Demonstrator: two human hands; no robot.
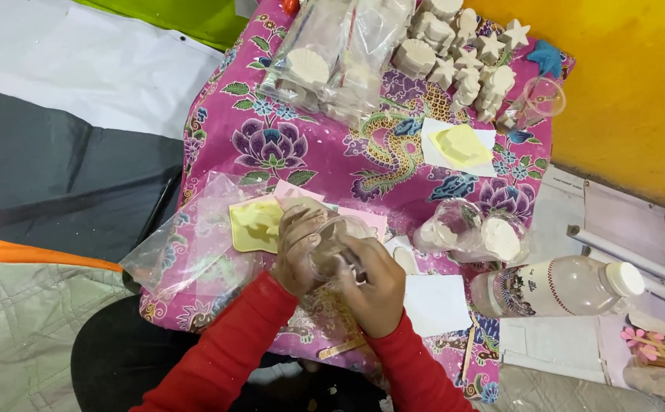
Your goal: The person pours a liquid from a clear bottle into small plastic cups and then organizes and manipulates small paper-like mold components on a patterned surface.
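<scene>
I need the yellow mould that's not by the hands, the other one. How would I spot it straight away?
Start at the pink flowered cloth and go to its far right side, below the cluster of white plaster shapes. There the pale yellow mould lies on a white sheet of paper. Its twin sits by the left hand, partly under clear plastic.

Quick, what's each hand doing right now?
Left hand: closed around the clear plastic cup.
Right hand: fingers at the cup's mouth; grip cannot be told.

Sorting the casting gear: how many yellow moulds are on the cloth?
2: one yellow mould beside the left hand, another yellow mould on white paper near the white casts. Bags might hide others.
</scene>
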